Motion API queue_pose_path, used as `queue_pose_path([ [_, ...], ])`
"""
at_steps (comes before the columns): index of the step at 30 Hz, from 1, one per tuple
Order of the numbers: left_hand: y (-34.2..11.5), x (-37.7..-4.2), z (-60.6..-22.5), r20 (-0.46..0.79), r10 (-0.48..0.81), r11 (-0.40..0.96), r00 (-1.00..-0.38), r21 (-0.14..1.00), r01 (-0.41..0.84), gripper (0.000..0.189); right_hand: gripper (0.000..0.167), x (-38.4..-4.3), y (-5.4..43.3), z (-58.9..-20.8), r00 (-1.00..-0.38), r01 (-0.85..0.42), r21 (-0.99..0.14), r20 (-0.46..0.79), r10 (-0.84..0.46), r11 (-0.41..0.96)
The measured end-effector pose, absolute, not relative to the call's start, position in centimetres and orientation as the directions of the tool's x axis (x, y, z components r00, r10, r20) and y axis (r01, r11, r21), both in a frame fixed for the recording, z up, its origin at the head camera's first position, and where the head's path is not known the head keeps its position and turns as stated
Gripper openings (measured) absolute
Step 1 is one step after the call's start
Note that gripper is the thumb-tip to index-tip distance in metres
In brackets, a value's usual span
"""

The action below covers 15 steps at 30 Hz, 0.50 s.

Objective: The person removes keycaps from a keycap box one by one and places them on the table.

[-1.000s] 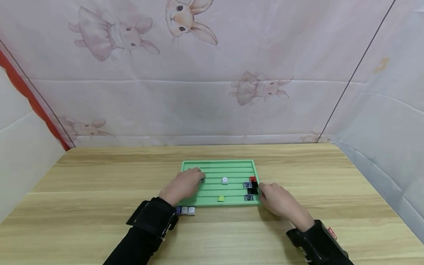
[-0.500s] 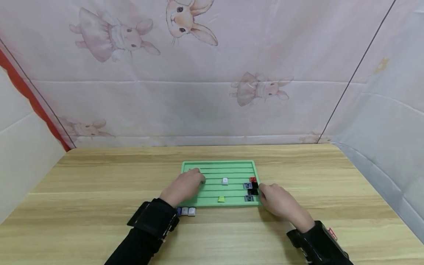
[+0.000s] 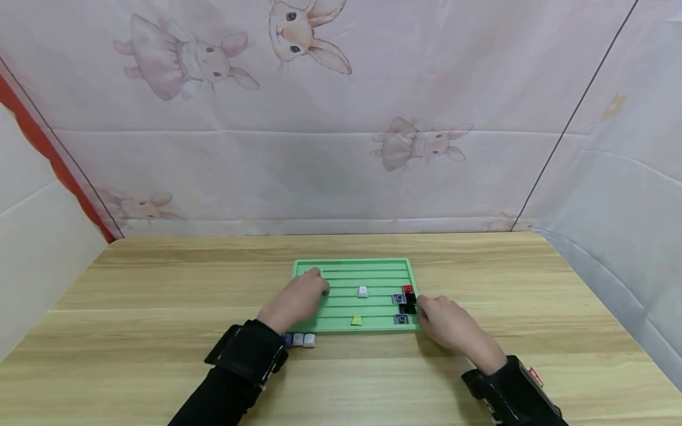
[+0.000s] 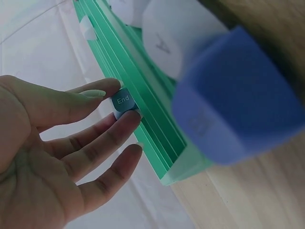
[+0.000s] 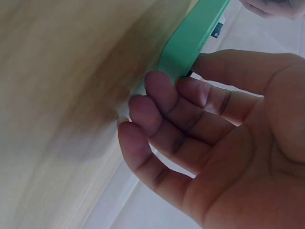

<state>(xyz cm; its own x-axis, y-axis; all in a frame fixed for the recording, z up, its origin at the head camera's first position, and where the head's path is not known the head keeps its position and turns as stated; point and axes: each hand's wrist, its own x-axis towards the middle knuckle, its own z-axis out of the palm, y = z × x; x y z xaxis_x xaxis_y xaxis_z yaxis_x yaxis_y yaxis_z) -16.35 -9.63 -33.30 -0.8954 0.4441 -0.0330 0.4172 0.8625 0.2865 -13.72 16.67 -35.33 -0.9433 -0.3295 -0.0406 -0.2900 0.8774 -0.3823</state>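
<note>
A ridged green tray (image 3: 373,273) lies on the wooden table. Over its left part, my left hand (image 3: 297,300) pinches a blue-grey keycap (image 4: 123,100) marked "End" between thumb and fingers; the head view hides this keycap. At the right edge, my right hand (image 3: 450,322) grips the tray's rim, its thumb and curled fingers close to the corner in the right wrist view. Beside that hand sit black keycaps (image 3: 407,309), a red keycap (image 3: 407,289) and grey ones (image 3: 398,299). A white keycap (image 3: 362,291) and a yellow-green keycap (image 3: 356,320) lie mid-tray.
Below the tray's front left edge, a dark blue keycap (image 4: 238,100) and two whitish keycaps (image 3: 309,340) stand in a row on the table (image 3: 160,307). A curtain (image 3: 298,177) with rabbit prints hangs behind the table.
My left hand shifts very slightly over the tray's left part. The right hand stays at the tray's right edge, and the keycaps keep their places.
</note>
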Motion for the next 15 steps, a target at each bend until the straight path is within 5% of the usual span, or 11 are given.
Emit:
queue_pose_path([
  [15,-9.8,-15.4,-32.8,0.098,0.430,0.850,-0.897,0.289,0.439,0.022,0.004,-13.7,16.7,-35.3,-0.944,-0.292,-0.380,-0.036,-0.329,0.878],
])
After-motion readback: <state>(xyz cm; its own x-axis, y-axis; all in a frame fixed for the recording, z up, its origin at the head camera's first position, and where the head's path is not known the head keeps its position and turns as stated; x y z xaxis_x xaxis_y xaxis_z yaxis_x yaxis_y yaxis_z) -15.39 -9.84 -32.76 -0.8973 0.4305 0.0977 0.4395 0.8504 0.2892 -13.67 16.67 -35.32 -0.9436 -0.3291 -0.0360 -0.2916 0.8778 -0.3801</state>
